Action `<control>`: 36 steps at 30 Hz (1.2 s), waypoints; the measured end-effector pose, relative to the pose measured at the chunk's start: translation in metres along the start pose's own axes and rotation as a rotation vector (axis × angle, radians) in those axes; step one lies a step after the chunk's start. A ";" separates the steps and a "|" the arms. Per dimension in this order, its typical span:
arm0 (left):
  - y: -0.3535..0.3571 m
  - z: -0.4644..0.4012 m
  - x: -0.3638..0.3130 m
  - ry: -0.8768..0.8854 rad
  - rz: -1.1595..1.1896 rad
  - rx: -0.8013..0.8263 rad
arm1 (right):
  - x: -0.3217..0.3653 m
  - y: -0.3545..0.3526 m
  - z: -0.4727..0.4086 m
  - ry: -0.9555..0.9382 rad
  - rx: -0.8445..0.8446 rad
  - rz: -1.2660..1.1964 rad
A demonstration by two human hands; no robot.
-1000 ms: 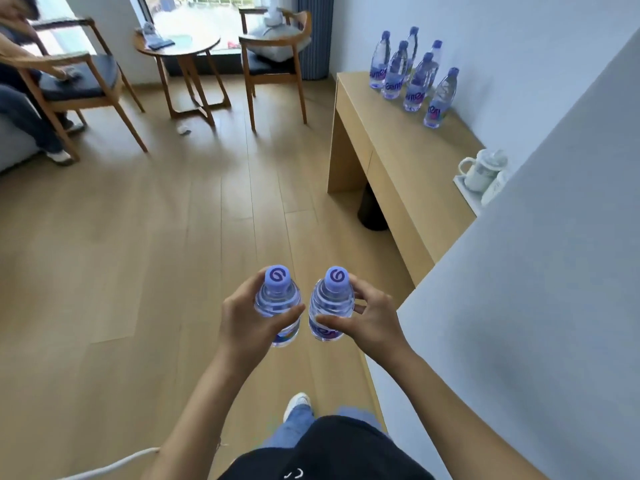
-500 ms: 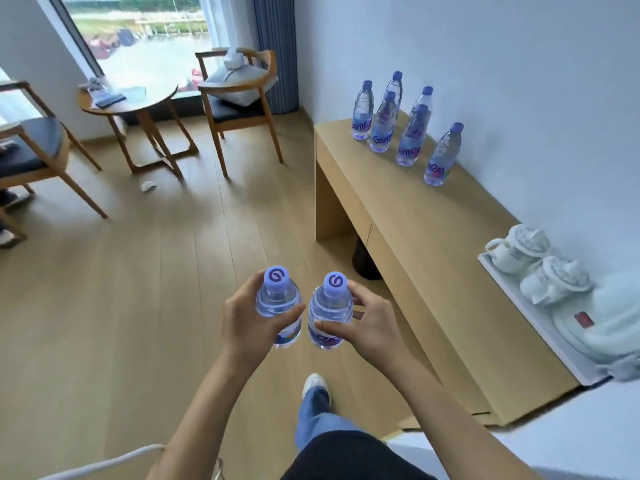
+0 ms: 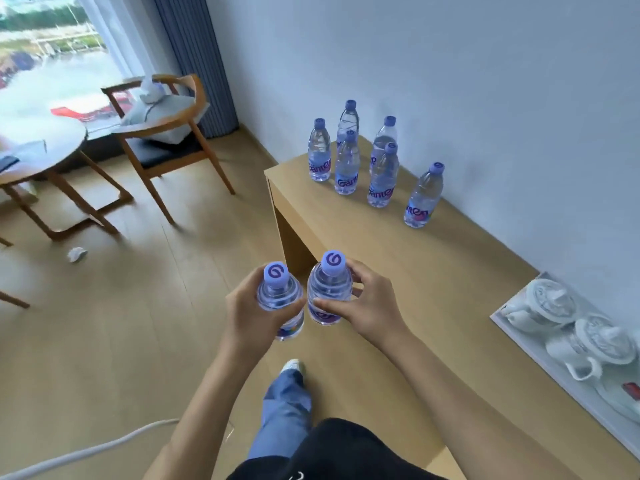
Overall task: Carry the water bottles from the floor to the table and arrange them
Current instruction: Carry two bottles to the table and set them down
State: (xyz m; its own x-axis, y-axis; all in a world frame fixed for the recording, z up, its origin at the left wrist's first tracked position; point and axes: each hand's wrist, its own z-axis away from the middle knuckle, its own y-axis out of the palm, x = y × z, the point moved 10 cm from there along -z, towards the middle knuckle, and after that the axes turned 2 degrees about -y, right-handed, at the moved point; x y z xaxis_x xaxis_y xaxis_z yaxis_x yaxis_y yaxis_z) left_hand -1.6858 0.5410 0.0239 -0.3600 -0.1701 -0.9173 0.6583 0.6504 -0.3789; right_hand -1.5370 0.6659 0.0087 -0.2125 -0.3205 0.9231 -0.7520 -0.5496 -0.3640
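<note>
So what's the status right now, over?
Left hand grips one water bottle, right hand another. Six bottles standing on the table. Nothing blocking the way.

My two bottles (image 3: 301, 299) are clear with purple caps and a white swirl on top. The table (image 3: 398, 271) is light wood. My jeans (image 3: 282, 410) are blue. The wall (image 3: 450, 81) is white.

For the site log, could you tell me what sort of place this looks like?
Probably a hotel room: a long wall desk carries a white tea set on a tray, and wooden armchairs stand round a small round table by a curtained window.
</note>
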 end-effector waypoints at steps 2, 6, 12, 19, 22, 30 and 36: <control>0.014 -0.037 0.002 0.024 -0.003 0.058 | -0.009 -0.005 -0.023 0.037 -0.049 0.013; 0.045 -0.108 0.009 0.053 0.001 0.182 | -0.032 -0.020 -0.063 0.118 -0.169 0.013; 0.110 -0.187 0.012 0.055 0.015 0.425 | -0.061 -0.062 -0.099 0.236 -0.397 0.013; 0.208 -0.218 -0.001 0.120 0.023 0.713 | -0.086 -0.121 -0.088 0.367 -0.658 0.053; 0.251 -0.217 -0.010 0.119 0.051 0.785 | -0.101 -0.150 -0.070 0.437 -0.746 0.061; 0.354 -0.199 -0.045 0.192 0.016 0.882 | -0.148 -0.230 -0.031 0.612 -0.878 0.083; 0.418 -0.191 -0.069 0.229 -0.074 0.915 | -0.178 -0.281 -0.027 0.646 -0.926 0.093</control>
State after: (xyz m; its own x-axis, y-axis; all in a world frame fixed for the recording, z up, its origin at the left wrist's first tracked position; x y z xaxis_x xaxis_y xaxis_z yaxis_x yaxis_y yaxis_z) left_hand -1.5118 0.9661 -0.0477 -0.4791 0.0253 -0.8774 0.8564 -0.2058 -0.4736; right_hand -1.3050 0.8984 -0.0505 -0.3722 0.2756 0.8863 -0.8322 0.3238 -0.4502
